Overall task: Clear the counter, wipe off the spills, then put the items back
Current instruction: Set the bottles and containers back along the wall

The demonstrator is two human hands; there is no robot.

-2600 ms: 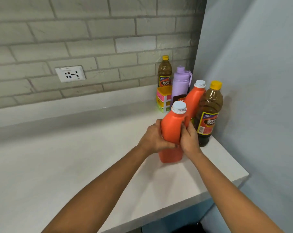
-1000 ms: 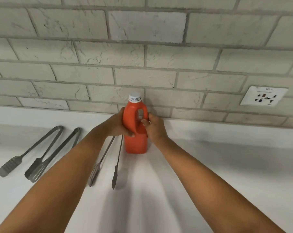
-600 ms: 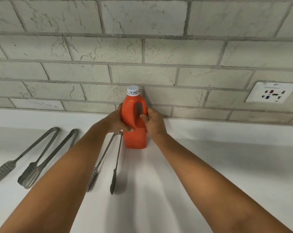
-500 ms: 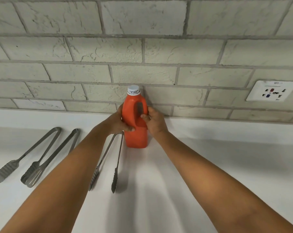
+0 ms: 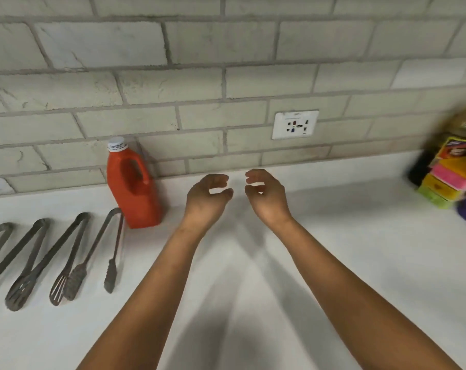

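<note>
Released since half a second ago, the orange bottle (image 5: 132,186) is left beside the tongs (image 5: 111,249), and it could be toppled if clipped by the left hand (image 5: 206,198) or right hand (image 5: 266,194), both loosely curled and empty.

No legible text. Orange bottle's white cap (image 5: 116,144) has small print, too small to read. Brown bottle's label (image 5: 457,149) at right edge is motion-blurred, unreadable. Wall socket (image 5: 295,124) has faint marks at the top, not readable either.
</note>
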